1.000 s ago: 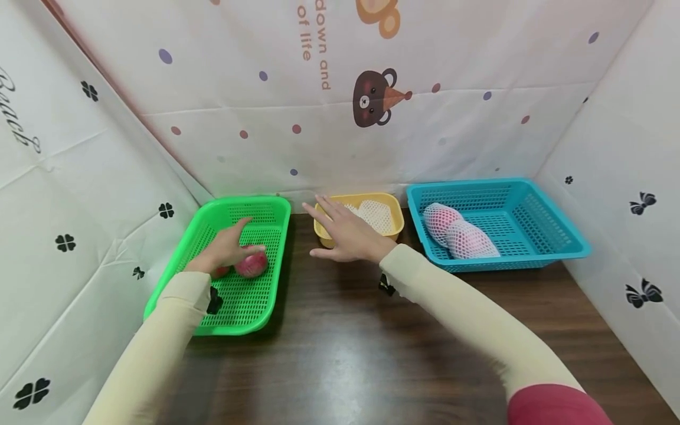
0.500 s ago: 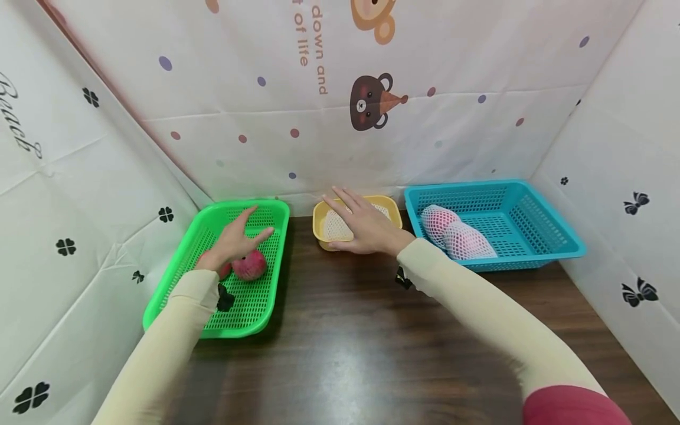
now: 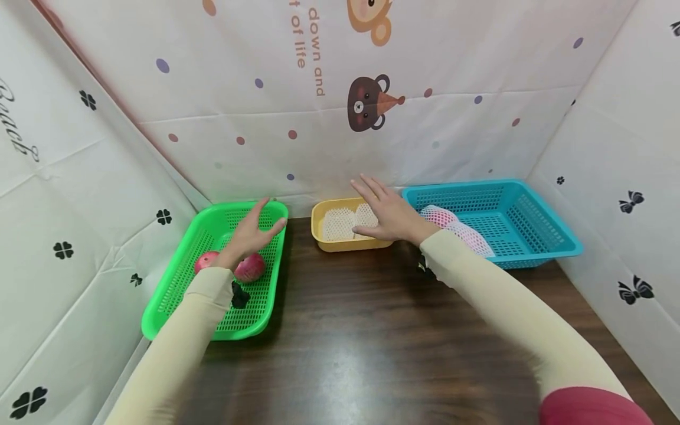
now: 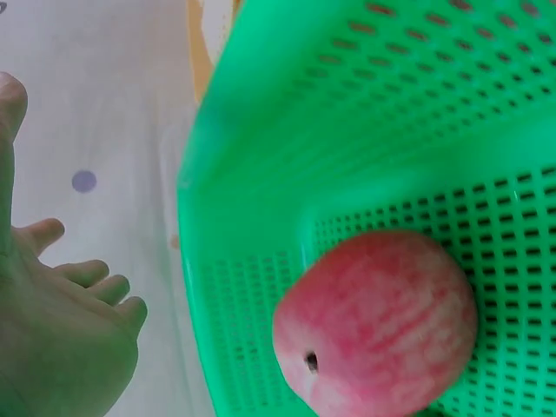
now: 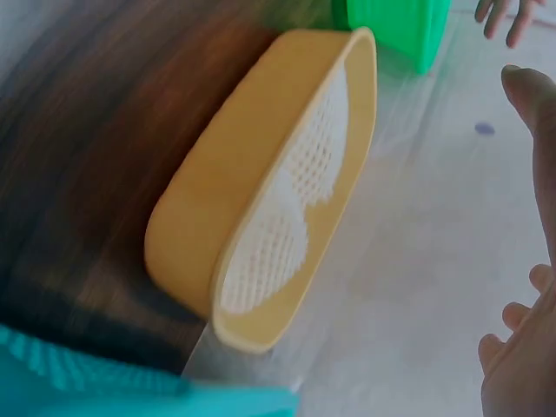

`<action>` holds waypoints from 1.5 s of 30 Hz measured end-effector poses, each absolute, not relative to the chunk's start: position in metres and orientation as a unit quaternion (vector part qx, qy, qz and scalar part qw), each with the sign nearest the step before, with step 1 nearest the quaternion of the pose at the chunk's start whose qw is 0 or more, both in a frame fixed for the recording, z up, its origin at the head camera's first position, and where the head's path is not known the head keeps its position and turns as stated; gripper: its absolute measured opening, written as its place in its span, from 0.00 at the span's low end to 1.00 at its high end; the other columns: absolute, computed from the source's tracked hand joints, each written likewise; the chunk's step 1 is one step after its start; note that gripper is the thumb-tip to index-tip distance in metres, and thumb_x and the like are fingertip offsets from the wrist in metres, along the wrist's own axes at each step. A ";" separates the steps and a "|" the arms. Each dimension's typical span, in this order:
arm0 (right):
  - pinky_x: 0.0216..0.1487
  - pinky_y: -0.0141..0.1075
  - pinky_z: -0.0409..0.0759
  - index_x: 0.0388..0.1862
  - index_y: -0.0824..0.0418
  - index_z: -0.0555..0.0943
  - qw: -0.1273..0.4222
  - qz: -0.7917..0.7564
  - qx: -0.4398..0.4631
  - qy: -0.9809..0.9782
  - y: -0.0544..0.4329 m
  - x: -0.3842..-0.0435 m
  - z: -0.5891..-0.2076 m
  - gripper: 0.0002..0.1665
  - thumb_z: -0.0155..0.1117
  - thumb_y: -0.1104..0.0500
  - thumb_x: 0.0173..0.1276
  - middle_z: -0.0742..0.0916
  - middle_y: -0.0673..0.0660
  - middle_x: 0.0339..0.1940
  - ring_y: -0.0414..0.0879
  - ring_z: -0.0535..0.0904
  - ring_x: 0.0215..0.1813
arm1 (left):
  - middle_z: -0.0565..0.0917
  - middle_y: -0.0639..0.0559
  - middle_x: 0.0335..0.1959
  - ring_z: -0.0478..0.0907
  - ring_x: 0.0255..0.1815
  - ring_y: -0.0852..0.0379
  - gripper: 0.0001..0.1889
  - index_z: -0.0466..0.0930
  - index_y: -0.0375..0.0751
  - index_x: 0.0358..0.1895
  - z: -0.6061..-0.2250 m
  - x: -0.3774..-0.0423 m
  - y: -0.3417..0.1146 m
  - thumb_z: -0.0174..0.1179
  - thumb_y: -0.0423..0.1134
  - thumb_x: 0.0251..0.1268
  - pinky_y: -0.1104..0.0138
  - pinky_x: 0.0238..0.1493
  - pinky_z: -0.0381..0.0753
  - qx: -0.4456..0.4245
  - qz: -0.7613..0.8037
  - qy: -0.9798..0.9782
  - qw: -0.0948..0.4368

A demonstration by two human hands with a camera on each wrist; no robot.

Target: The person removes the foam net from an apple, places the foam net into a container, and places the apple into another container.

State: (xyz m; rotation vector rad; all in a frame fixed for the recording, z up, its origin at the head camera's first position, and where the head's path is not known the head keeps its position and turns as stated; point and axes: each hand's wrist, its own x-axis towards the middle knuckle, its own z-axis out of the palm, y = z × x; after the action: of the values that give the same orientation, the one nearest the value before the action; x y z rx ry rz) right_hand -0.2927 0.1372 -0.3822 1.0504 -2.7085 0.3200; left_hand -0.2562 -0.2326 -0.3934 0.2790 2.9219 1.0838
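Observation:
My left hand (image 3: pixel 252 234) hovers over the green basket (image 3: pixel 273 283), thumb and fingers spread, holding nothing. Two pinkish-red apples (image 3: pixel 250 268) lie in that basket below it; the left one is partly covered by the wrist. In the left wrist view one streaked apple (image 4: pixel 382 321) fills the basket's corner, apart from the hand (image 4: pixel 65 339). My right hand (image 3: pixel 392 215), also spread and holding nothing, is above the right end of the yellow basket (image 3: pixel 317 227). White foam fruit nets (image 3: pixel 338 224) lie inside the yellow basket, partly hidden by that hand.
A blue basket (image 3: pixel 531 227) stands at the right, with two net-wrapped pink fruits (image 3: pixel 470 238) at its left end, partly behind the right forearm. All the baskets stand on a dark wooden table (image 3: pixel 340 330) against a printed cloth wall (image 3: pixel 239 159).
Both hands have moved to the right and slightly up, staying spread. The right hand has shifted off the yellow basket's left part, uncovering the nets there. Fruits and baskets stay put.

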 end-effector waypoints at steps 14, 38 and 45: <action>0.74 0.66 0.58 0.87 0.50 0.40 0.063 0.121 0.282 -0.950 0.192 -0.308 -0.370 0.65 0.66 0.30 0.66 0.49 0.62 0.86 0.61 0.44 0.84 | 0.45 0.44 0.85 0.48 0.83 0.40 0.56 0.31 0.54 0.85 -0.391 -0.263 -0.190 0.60 0.67 0.67 0.39 0.76 0.55 0.110 0.365 0.924 0.000; 0.70 0.72 0.59 0.86 0.51 0.39 -0.068 0.146 0.174 -0.972 0.245 -0.318 -0.366 0.65 0.68 0.33 0.66 0.49 0.67 0.84 0.69 0.48 0.81 | 0.49 0.49 0.85 0.52 0.82 0.45 0.59 0.37 0.55 0.85 -0.403 -0.265 -0.111 0.67 0.66 0.61 0.42 0.76 0.59 0.163 0.394 0.904 0.020; 0.71 0.72 0.56 0.85 0.63 0.41 -0.111 0.144 0.139 -0.973 0.258 -0.316 -0.368 0.67 0.67 0.32 0.66 0.49 0.72 0.83 0.72 0.47 0.81 | 0.53 0.47 0.83 0.55 0.81 0.47 0.59 0.42 0.48 0.84 -0.408 -0.270 -0.086 0.69 0.65 0.58 0.48 0.77 0.60 0.181 0.381 0.907 0.012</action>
State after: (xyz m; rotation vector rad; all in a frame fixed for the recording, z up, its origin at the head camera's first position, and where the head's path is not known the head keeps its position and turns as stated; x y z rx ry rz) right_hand -0.3164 0.2577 -0.3684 0.4713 -3.2958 0.4885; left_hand -0.2701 -0.0858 -0.4081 0.5643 2.8265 1.1884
